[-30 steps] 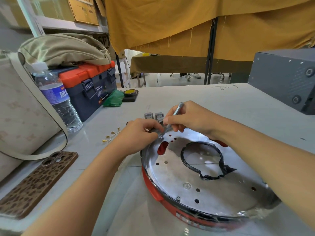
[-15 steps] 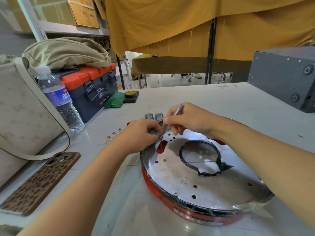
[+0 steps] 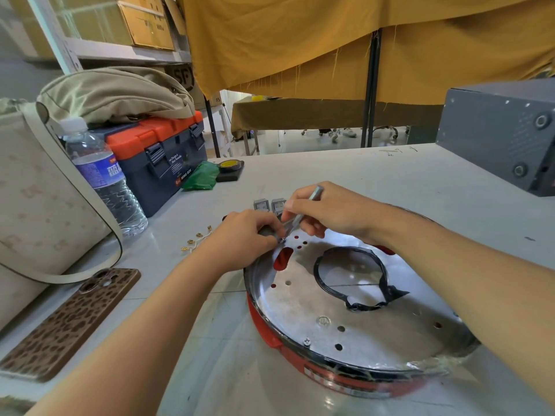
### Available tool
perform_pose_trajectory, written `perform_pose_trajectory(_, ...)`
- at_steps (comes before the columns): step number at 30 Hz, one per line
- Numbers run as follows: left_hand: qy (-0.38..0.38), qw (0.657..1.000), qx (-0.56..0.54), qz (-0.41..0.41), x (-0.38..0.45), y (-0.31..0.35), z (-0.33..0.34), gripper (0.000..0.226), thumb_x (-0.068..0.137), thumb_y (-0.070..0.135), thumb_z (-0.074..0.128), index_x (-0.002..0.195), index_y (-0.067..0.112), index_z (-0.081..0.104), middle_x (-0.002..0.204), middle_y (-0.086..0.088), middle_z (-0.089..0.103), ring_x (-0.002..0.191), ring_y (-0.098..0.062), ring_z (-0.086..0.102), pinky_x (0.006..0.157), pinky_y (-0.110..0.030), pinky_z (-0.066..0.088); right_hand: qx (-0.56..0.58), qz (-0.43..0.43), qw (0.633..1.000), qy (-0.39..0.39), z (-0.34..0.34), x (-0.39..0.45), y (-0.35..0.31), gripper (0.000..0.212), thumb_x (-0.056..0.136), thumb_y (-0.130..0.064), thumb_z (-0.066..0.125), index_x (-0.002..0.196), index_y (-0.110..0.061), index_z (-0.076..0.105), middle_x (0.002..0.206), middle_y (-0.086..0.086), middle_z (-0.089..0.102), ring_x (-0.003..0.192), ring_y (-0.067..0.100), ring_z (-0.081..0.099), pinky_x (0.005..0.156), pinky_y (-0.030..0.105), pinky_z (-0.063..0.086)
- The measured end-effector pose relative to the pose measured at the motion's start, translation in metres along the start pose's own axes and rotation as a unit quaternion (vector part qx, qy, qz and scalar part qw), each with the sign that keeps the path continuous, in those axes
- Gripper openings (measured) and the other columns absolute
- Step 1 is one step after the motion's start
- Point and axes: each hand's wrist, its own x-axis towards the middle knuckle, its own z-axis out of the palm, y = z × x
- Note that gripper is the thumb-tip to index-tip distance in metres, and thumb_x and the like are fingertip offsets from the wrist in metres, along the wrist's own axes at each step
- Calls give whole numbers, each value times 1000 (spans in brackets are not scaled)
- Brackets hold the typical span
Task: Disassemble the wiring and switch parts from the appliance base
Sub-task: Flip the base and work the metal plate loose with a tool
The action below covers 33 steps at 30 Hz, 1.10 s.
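The round appliance base (image 3: 303,307), a silver metal plate in a red rim, lies on the white table. A black taped ring (image 3: 351,277) borders its centre hole. My right hand (image 3: 324,211) pinches a thin silver screwdriver (image 3: 303,210), its tip down at the plate's far-left edge. My left hand (image 3: 243,235) grips a small dark part at that same edge, fingers curled round it. Two grey switches (image 3: 268,205) stand on the table just behind my hands. Loose wires with gold terminals (image 3: 196,240) lie to the left.
A leopard-print phone (image 3: 69,322) lies front left beside a beige bag (image 3: 36,211). A water bottle (image 3: 103,178), an orange-lidded toolbox (image 3: 162,154), a green bag (image 3: 201,177) and a tape measure (image 3: 229,168) stand at the back left. A grey metal box (image 3: 501,133) sits back right.
Both hands stay at the plate's far-left edge with barely any shift. The view has drifted slightly; the base looks a little nearer.
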Motion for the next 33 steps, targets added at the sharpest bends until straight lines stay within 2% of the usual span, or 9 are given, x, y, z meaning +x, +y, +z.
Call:
perform_pose_trajectory(5,-6,1000,1,-2,0,2,0,14,91,26,53,92,38,61,98,3,62,75,-7,55,60,-17,46,19,18,1000,-5,-1,1,1,25,96,-13,48,91,6,64,51,5,61,46,11,51,51,21,45)
perform_pose_trajectory(14,-12,1000,7,4,0,1,0,11,90,31,55,90,40,61,88,8,60,75,-10,56,63,-24,48,20,-3,1000,14,0,2,0,27,92,-10,52,73,-9,71,53,2,56,50,5,50,51,16,44)
perform_pose_trajectory(17,-13,1000,5,7,0,2,-1,15,90,32,58,79,43,57,80,12,57,70,-8,53,55,-21,40,15,-2,1000,11,0,2,0,28,92,-11,51,73,-10,71,55,2,57,51,4,51,52,16,44)
perform_pose_trajectory(21,-11,1000,9,11,0,4,-1,24,88,33,61,67,41,52,72,11,54,65,-8,49,55,-22,37,14,-1,1000,8,0,2,-1,29,93,-12,49,73,-11,71,54,-1,57,51,2,51,51,14,44)
perform_pose_trajectory(25,-7,1000,-1,17,0,4,-2,23,88,32,61,69,40,53,75,7,56,67,-12,50,59,-26,40,10,-2,1000,17,0,1,-2,29,93,-12,48,74,-10,70,54,1,56,51,2,50,51,14,44)
perform_pose_trajectory(28,7,1000,-7,19,0,4,0,12,89,32,60,78,37,61,85,2,62,77,-18,56,69,-32,46,9,-9,999,33,0,1,-3,31,95,-14,48,71,-11,68,49,-2,54,49,4,48,51,15,42)
perform_pose_trajectory(30,23,999,-17,16,-1,2,1,9,90,31,59,85,32,66,89,5,63,81,-14,58,72,-30,48,19,-15,998,56,-1,0,-4,33,96,-16,48,70,-11,67,45,-5,52,47,4,47,50,15,41)
perform_pose_trajectory(33,61,997,-49,18,-3,0,2,9,90,29,59,84,32,65,87,18,59,82,0,53,67,-17,42,25,-27,994,102,-3,-2,-7,31,97,-20,48,74,-8,66,46,-3,51,47,4,47,55,17,42)
